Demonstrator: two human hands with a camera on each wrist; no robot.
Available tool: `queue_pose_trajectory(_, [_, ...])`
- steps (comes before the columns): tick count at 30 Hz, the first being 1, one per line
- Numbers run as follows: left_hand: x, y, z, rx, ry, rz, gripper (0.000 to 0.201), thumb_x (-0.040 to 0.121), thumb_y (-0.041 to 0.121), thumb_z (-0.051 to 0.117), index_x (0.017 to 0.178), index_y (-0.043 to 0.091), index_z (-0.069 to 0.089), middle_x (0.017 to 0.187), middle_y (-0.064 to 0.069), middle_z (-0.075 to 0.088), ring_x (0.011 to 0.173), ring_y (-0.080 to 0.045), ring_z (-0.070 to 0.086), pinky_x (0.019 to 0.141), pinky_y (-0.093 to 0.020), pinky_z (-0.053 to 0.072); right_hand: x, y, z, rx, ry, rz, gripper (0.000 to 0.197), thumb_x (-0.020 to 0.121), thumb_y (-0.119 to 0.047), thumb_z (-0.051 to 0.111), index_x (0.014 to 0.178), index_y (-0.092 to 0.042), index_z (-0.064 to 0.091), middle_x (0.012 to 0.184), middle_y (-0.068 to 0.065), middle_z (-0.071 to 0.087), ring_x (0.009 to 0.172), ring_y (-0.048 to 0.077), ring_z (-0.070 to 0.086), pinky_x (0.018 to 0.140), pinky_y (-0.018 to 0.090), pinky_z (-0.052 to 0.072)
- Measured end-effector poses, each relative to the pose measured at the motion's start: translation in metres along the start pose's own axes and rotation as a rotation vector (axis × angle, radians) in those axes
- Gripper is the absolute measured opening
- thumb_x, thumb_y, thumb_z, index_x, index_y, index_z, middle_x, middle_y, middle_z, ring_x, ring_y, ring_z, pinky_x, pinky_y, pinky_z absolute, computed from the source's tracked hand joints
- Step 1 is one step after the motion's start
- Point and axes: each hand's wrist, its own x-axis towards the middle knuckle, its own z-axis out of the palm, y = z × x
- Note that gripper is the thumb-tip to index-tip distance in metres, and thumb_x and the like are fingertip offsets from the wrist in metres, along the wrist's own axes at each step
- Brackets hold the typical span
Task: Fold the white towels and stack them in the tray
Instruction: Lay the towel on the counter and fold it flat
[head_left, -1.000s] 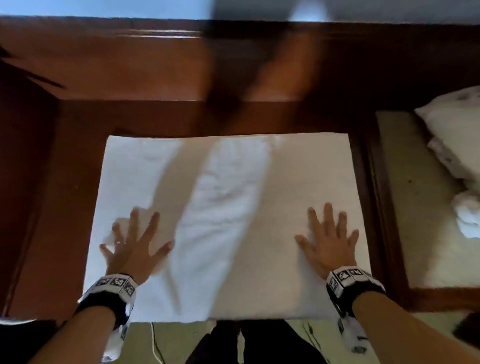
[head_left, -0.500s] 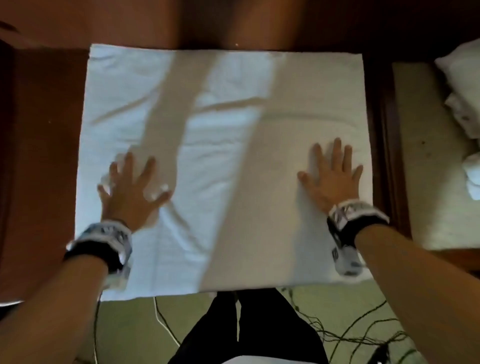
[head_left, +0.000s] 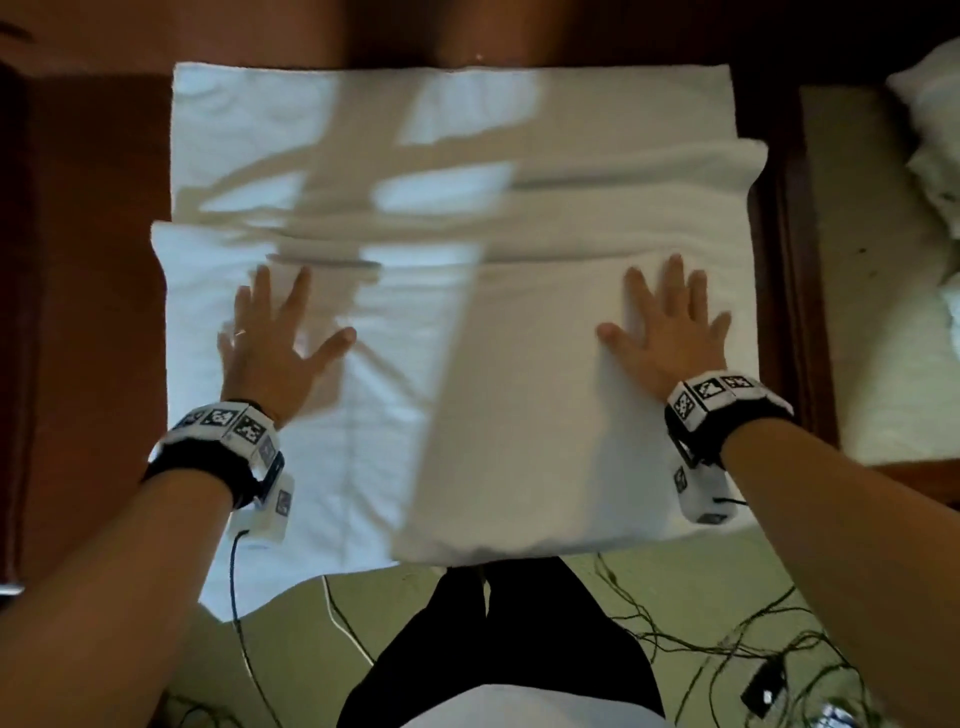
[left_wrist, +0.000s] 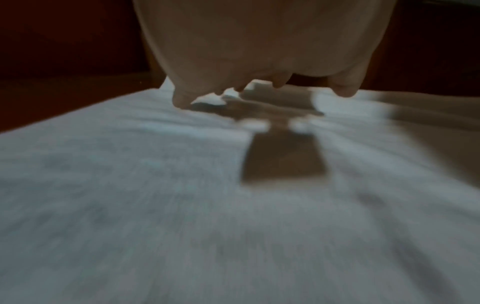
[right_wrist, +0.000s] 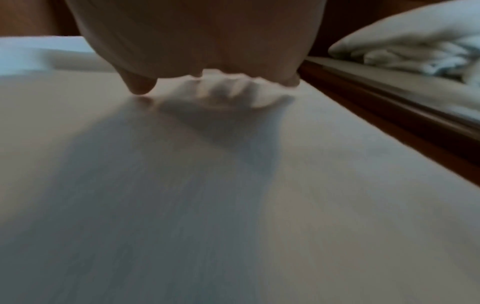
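A large white towel (head_left: 519, 415) lies spread on a dark wooden table (head_left: 93, 312), its near edge hanging over the front. Cross ridges bunch up just beyond my fingers. My left hand (head_left: 270, 343) lies flat on the towel's left half with its fingers spread. My right hand (head_left: 670, 332) lies flat on the right half. The left wrist view shows the left hand's palm (left_wrist: 259, 41) over the blurred cloth (left_wrist: 155, 205). In the right wrist view the right hand (right_wrist: 194, 37) presses the towel (right_wrist: 311, 185). Neither hand holds anything.
A wood-rimmed tray (head_left: 795, 260) with a pale inside stands to the right of the towel. Crumpled white towels (head_left: 930, 156) lie at its far end and show as a white pile (right_wrist: 415, 45) in the right wrist view. Cables (head_left: 701, 639) lie on the floor by my legs.
Both flat hands have slid away from me over the towel. The cloth ahead of the fingers, smooth before, now stands in cross ridges. The head camera has tilted down.
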Motion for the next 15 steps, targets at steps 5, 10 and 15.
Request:
queue_pose_trajectory(5, [-0.068,-0.015,0.038,0.249,-0.201,-0.037,0.092,0.077,0.092,0.022,0.146,0.057,-0.029,0.154,0.008,-0.048,0.15,-0.039,-0.025,0.114,-0.075,0.005,-0.069,0.015,0.04,-0.014,-0.111,-0.021,0.077,0.089,-0.081,0.017,0.147,-0.051,-0.023,0.156,-0.007,-0.04,0.147,0.036,-0.027,0.113,0.074,0.005])
queue_pose_trajectory(10, [-0.017,-0.008,0.023,0.291,-0.129,-0.033,0.091,0.077,0.093,0.023,0.143,0.06,-0.029,0.154,0.01,-0.046,0.152,-0.04,-0.02,0.111,-0.078,0.01,-0.01,0.01,0.013,-0.018,-0.019,-0.007,0.079,0.087,-0.082,0.024,0.15,-0.052,-0.015,0.161,-0.008,-0.031,0.149,0.037,-0.023,0.112,0.074,0.006])
queue_pose_trajectory(15, [0.01,0.006,0.005,0.22,-0.063,0.031,0.091,0.081,0.087,0.027,0.151,0.054,-0.02,0.163,0.007,-0.034,0.153,-0.029,-0.02,0.119,-0.069,0.002,0.013,0.0,-0.003,0.015,0.011,-0.026,0.076,0.092,-0.075,0.028,0.154,-0.046,-0.005,0.163,-0.003,-0.026,0.15,0.034,-0.02,0.114,0.072,0.005])
